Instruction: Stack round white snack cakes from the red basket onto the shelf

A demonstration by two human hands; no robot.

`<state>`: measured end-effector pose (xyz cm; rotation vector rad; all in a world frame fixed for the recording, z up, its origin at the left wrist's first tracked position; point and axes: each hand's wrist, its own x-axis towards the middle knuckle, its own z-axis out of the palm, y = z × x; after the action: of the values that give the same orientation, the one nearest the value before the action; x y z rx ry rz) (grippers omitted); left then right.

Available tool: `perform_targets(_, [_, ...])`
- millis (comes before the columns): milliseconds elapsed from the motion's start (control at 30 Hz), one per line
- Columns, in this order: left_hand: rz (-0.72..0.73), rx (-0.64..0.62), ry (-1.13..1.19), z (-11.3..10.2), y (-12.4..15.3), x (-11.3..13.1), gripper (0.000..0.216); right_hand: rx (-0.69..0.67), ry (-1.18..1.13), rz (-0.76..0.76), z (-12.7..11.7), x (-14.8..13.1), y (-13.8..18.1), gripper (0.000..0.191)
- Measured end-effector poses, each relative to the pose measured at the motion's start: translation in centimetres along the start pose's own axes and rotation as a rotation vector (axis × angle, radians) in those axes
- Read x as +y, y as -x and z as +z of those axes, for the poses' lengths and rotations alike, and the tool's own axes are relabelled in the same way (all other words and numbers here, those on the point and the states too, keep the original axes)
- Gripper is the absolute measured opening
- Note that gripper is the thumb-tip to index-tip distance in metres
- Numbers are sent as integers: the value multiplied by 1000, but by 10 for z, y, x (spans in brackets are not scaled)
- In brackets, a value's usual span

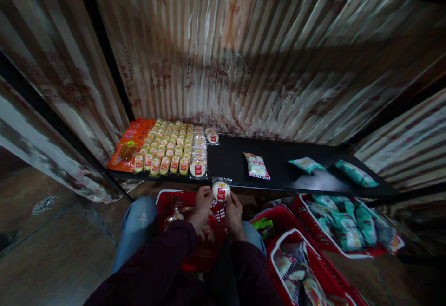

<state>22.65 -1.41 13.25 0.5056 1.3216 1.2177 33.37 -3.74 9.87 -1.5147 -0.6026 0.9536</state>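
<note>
Bun packet (221,190), round with a red label, is pinched between both hands. The left hand (202,205) is closed on its left edge and the right hand (234,212) on its right, fingers curled, with nothing else held. It sits at the fingertips, over the red basket (163,200) and just short of the shelf (230,159) edge. By the look of it, the packet is lifted for placing; joining the like packets (198,159) just beyond the grip would call for a short forward reach and a level release.
</note>
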Motion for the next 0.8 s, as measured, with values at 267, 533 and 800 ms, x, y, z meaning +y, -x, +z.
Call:
perform_targets(267, [132, -34, -175, 15, 1, 20, 26, 30, -13, -69, 11, -10, -31, 63])
perform_targets(533, [156, -33, -97, 28, -5, 41, 31, 16, 31, -155, 22, -21, -57, 61])
perform_targets(800, [193, -7, -221, 40, -22, 42, 30, 34, 72, -152, 30, -23, -75, 61])
